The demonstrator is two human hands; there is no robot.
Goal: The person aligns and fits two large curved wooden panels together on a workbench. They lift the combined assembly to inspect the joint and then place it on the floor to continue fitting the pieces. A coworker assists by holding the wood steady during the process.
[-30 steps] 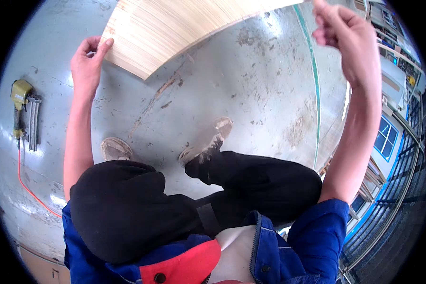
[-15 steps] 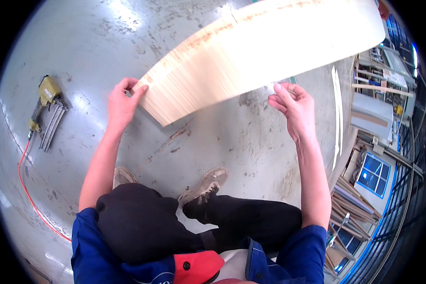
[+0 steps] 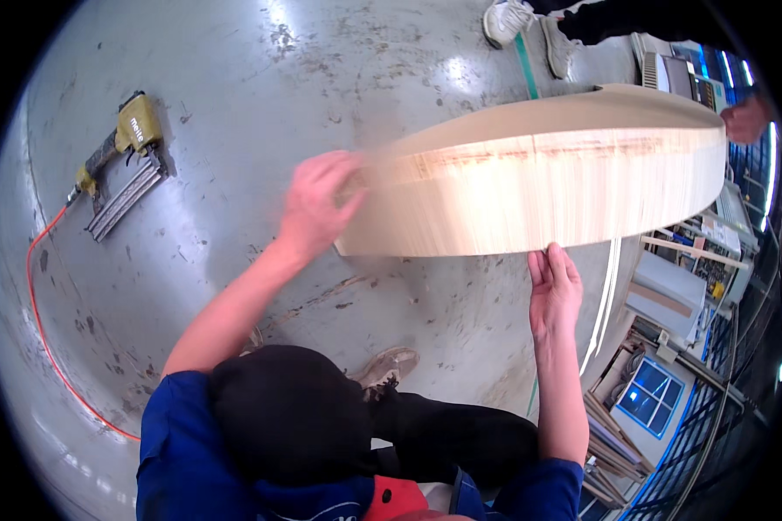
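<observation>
A long curved wooden panel hangs above the floor, its pale edge-grained face turned toward me and a smooth brown surface showing along its top. My left hand is closed around the panel's left end; motion smears its fingertips. At the lower edge, right of the middle, my right hand pinches the panel between thumb and fingers. Another person's hand holds the far right end. A yellow and black air nail gun lies on the floor to the left, apart from both hands.
An orange air hose runs from the nail gun along the left floor. The other person's white shoes stand at the far side. Stacked wood strips and a blue-framed window-like panel are on the right, beside dark railings.
The panel's left end has swung right and nearer me, and its brown surface now shows. My left hand moved right with it. My right hand has come onto the lower edge.
</observation>
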